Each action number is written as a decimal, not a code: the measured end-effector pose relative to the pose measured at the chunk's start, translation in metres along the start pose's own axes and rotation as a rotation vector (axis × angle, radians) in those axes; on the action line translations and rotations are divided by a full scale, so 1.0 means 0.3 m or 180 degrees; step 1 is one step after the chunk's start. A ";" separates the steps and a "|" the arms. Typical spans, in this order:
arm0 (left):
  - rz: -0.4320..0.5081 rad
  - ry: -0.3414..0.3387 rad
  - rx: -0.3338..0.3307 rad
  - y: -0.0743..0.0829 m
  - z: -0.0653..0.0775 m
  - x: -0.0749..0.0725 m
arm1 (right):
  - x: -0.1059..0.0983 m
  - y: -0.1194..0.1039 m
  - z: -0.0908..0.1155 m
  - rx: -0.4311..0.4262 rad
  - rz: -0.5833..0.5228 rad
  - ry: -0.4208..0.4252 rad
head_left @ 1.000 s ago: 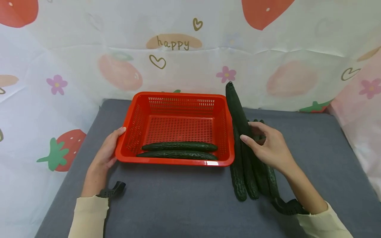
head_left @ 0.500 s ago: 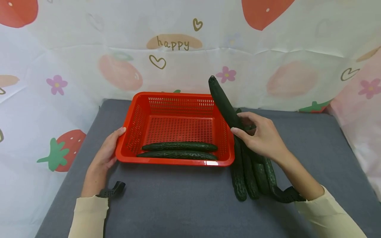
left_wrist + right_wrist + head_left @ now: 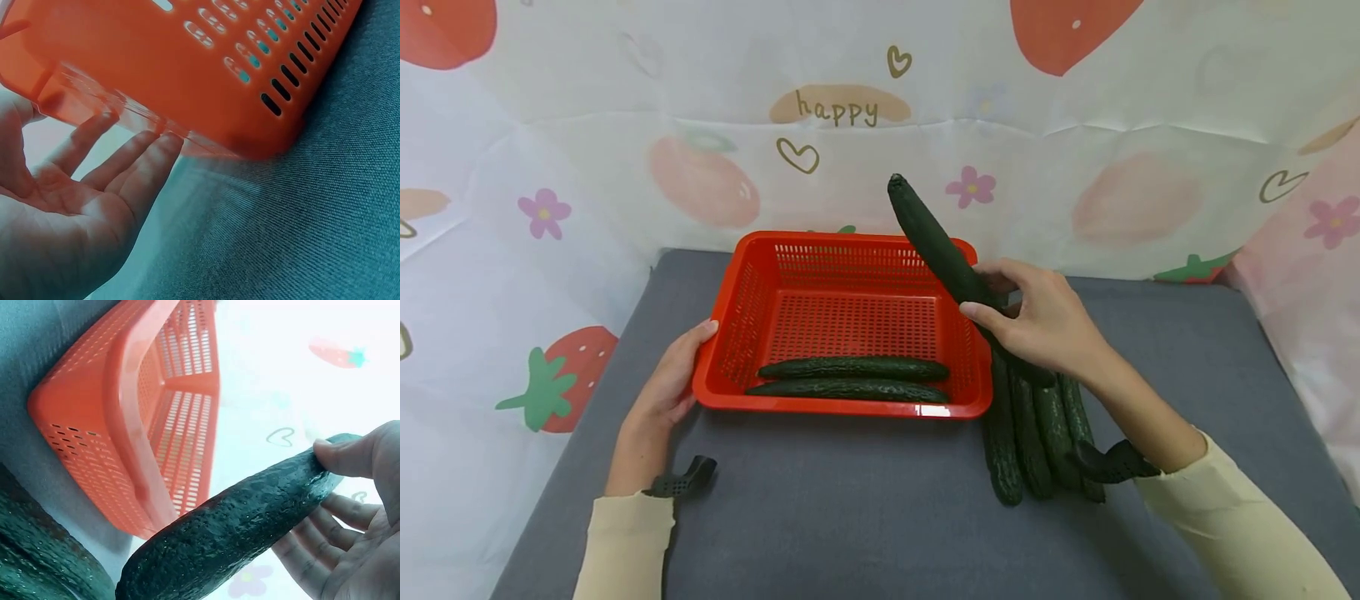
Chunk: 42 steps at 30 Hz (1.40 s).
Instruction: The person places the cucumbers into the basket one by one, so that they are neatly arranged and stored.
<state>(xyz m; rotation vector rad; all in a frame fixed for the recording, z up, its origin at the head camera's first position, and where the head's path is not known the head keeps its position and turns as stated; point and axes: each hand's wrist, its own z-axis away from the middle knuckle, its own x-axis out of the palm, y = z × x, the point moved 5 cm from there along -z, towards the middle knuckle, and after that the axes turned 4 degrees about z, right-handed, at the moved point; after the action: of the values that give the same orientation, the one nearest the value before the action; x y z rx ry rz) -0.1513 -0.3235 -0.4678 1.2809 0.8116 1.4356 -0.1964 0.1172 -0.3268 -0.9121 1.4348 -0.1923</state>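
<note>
In my right hand [image 3: 1037,321] I pinch a long dark green cucumber [image 3: 931,242] between thumb and fingers. It is tilted, its far end up over the right part of a red plastic basket [image 3: 842,407], and its near end over the other cucumbers. The right wrist view shows this raised cucumber [image 3: 219,534] beside the basket's wall. My left hand [image 3: 666,375] holds the basket's left rim, with fingers [image 3: 147,162] against the outside under the lip. Two cucumbers [image 3: 853,367] lie side by side along the near side inside the basket.
Several more cucumbers [image 3: 1002,450] lie in a row on the grey cloth [image 3: 850,508], right of the basket. Behind the table hangs a white printed curtain [image 3: 842,192]. A dark strap device [image 3: 1116,462] sits on the right wrist.
My right hand has lifted the cucumber away from the row, moving it up and left over the basket's right rim as it tilts further left. The left hand and basket stay put.
</note>
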 end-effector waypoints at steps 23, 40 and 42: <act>0.0117 -0.0024 0.0010 -0.009 -0.001 0.012 | 0.088 -0.100 -0.149 -0.0474 0.0708 -0.0458; 0.0204 -0.0040 -0.0024 0.000 0.010 0.011 | 0.186 -0.190 -0.238 -0.0676 0.0859 -0.0531; 0.0194 -0.0024 -0.0033 0.001 0.009 0.009 | 0.198 -0.193 -0.245 -0.0671 0.0883 -0.0552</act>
<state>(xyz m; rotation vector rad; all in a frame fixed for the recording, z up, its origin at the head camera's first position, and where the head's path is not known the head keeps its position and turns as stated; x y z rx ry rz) -0.1485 -0.3213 -0.4663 1.3122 0.7648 1.4803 -0.2286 0.0111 -0.3261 -0.8652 1.4189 0.2439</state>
